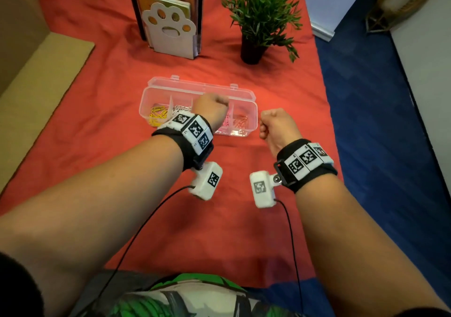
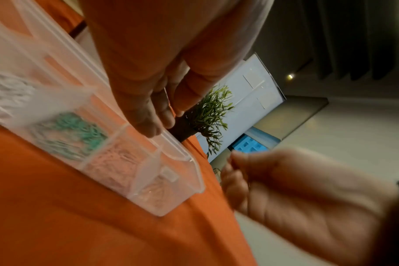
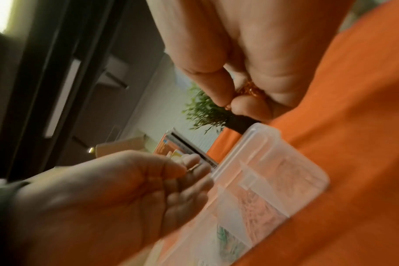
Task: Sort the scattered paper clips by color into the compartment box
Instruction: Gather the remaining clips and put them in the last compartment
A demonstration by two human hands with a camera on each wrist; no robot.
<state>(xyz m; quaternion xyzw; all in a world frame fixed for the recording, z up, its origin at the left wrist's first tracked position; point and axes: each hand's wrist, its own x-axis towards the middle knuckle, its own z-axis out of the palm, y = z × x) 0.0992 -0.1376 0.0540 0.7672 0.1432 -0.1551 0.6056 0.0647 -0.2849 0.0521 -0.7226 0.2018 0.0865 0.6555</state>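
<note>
The clear compartment box [image 1: 253,121] lies lid-open on the red cloth. From left to right it holds yellow clips [image 1: 157,116], white clips [image 1: 180,108], green clips [image 2: 80,126], pink clips [image 2: 112,162] and orange clips [image 1: 241,122]. My left hand [image 1: 212,107] hovers over the box's middle, with its fingers curled. In the right wrist view a thin pale clip [image 3: 192,167] shows between its thumb and fingers. My right hand [image 1: 273,124] hangs just right of the box. It pinches a small bunch of orange clips [image 3: 251,90] between thumb and fingertips.
A potted plant [image 1: 251,50] stands behind the box to the right. A white paw-shaped bookend with books [image 1: 170,31] stands behind it to the left. Cardboard [image 1: 36,80] lies along the left side. The cloth ends at the right, over blue floor [image 1: 378,121].
</note>
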